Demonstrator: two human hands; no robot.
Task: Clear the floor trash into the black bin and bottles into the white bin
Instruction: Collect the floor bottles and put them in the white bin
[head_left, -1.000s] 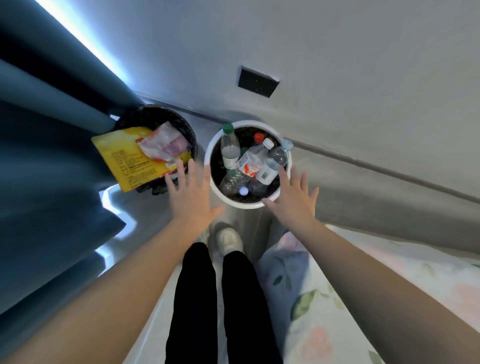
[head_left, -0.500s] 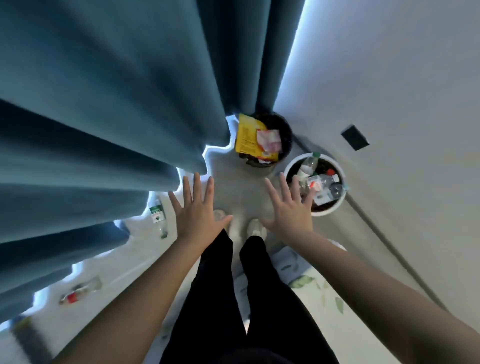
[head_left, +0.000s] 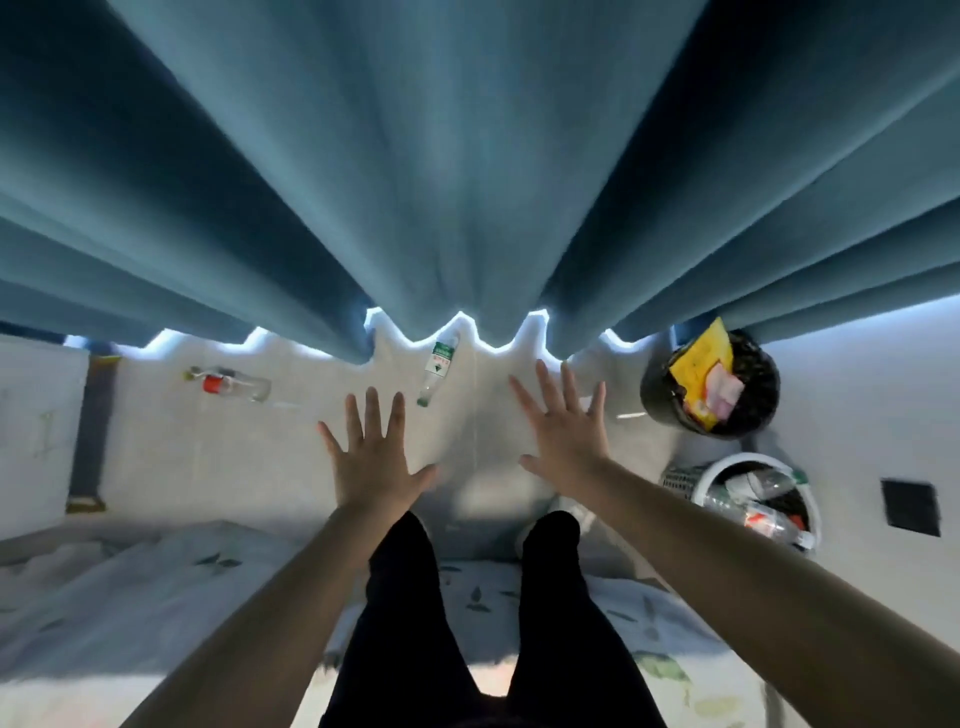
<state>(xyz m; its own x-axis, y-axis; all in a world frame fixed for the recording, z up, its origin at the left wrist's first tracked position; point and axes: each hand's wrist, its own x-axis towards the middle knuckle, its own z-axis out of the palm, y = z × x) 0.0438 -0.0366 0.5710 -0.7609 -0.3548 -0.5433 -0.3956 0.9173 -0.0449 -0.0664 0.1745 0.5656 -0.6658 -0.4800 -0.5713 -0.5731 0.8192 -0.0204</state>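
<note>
Two clear plastic bottles lie on the pale floor by the curtain's hem: one with a green label (head_left: 438, 370) straight ahead, one with a red label (head_left: 232, 384) further left. My left hand (head_left: 374, 452) and my right hand (head_left: 563, 431) are both spread flat and empty, the green-label bottle lying between and just beyond them. The black bin (head_left: 662, 400) at the right holds a yellow packet and a pink wrapper. Below it stands the white bin (head_left: 711, 475) with several bottles inside.
A heavy blue curtain (head_left: 457, 171) hangs across the whole upper view, its hem touching the floor. A floral bedsheet (head_left: 156, 597) spreads behind my black-trousered legs. White furniture (head_left: 36, 431) stands at the left. A dark wall plate (head_left: 910, 507) sits on the right wall.
My view has swung left, away from the bins and toward the curtain. The bins have slid to the right edge and the two floor bottles have come into view ahead. Both hands stay spread.
</note>
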